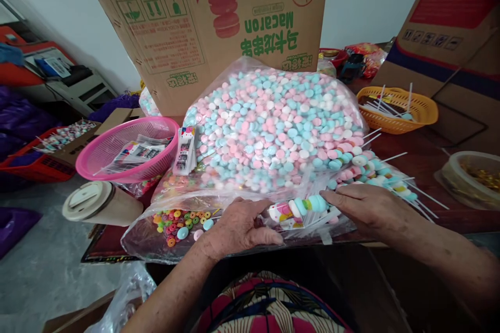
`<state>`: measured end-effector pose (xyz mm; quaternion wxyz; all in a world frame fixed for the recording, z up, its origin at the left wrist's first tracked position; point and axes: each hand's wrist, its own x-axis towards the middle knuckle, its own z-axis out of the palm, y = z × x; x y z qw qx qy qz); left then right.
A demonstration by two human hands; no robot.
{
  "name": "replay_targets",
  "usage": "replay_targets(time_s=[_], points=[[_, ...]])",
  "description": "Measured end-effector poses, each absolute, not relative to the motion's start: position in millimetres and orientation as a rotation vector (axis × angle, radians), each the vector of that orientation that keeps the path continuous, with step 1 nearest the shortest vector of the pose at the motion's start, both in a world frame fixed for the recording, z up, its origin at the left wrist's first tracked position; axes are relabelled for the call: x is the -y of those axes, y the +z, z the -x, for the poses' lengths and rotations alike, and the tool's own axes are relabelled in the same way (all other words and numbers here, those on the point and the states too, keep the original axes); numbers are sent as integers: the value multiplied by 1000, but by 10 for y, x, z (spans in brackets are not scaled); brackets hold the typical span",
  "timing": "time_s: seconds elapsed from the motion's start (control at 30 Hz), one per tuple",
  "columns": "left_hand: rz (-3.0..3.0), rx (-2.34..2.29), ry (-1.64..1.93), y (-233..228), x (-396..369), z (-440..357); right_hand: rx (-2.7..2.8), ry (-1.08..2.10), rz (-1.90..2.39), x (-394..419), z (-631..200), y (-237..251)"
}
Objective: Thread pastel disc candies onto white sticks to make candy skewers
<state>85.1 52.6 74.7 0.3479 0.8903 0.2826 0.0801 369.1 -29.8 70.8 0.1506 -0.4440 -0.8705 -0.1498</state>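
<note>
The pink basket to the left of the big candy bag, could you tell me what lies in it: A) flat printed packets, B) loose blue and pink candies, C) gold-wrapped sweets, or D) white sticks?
A: the pink basket holds flat printed packets; the white sticks lie in the orange basket, and the loose candies fill the clear bag.

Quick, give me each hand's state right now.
Left hand: curled at the candy skewer's left end; grip cannot be told.
Right hand: palm down, fingers on the skewer's right end; grip cannot be told.
</note>
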Motion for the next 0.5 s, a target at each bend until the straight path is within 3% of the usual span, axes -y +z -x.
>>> replay_targets(time_s=[0.33,0.5], points=[[-1592,-649,-241,619,-435,-1139,2756,-397,1134,305,-3279,827],[-1612,-664,-192,597,-479,-1140,2775,-256,1100,302,-3222,769]])
